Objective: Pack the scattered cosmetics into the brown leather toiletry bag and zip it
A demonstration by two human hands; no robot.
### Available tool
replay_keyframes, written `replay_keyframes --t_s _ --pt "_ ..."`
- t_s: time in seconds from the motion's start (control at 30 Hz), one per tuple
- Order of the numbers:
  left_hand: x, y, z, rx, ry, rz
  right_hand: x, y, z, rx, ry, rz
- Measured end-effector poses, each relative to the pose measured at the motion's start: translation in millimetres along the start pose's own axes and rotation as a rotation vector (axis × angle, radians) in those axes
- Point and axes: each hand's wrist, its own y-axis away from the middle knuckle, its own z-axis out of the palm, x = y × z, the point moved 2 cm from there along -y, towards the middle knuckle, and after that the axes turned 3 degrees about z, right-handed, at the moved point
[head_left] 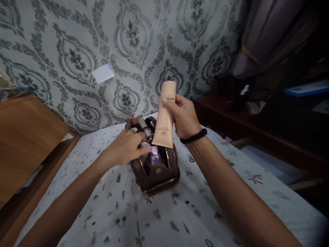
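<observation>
My right hand point(186, 115) grips a beige squeeze tube point(164, 118) with small print, thumb across its front, and holds it tilted above the bag. Below it an unzipped dark brown cosmetic bag point(156, 181) lies on the bed. My left hand point(125, 145) is closed over the bag's left rim, thumb and fingers apart; some fingertips are hidden. Inside the bag are a silver-capped tube point(145, 129) with a dark red band, a purple patterned tube point(155, 156) and a white item point(145, 149) beside my left thumb.
The bag rests on a white patterned bedsheet point(123, 212) against a wall with grey damask wallpaper point(133, 37). A white card point(102, 73) is on the wall. A wooden headboard or cabinet point(28, 137) stands at left. A dark red ledge point(210, 106) with assorted items runs along the right.
</observation>
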Motion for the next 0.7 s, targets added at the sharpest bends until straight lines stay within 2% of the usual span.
replay_keyframes --t_s 0.07,0.17,0.3,0.4,0.5,0.6,0.7 --pt "8.7 -4.6 9.5 0.008 -0.169 -0.029 -0.5 -0.5 -0.8 0.025 -0.014 -0.011" --pt "12.1 -9.0 17.2 0.02 -0.239 -0.061 -1.7 -0.1 -1.2 0.022 -0.006 -0.019" --pt "3.8 -1.4 5.5 0.067 -0.09 -0.104 -3.9 -0.5 -4.0 0.021 0.005 -0.046" --pt "-2.6 8.1 -15.4 0.205 0.07 -0.172 -5.0 -2.1 -6.6 0.035 0.009 -0.079" --pt "-2.7 12.6 -29.3 0.312 0.218 -0.177 -5.6 -3.8 -8.5 0.056 0.006 -0.096" --pt "4.7 10.9 -26.5 0.371 0.244 -0.157 -7.1 -4.4 -9.5 0.07 0.007 -0.104" --pt "16.2 6.4 -10.9 0.368 0.207 -0.139 -8.8 -3.6 -9.2 0.061 0.028 -0.11"
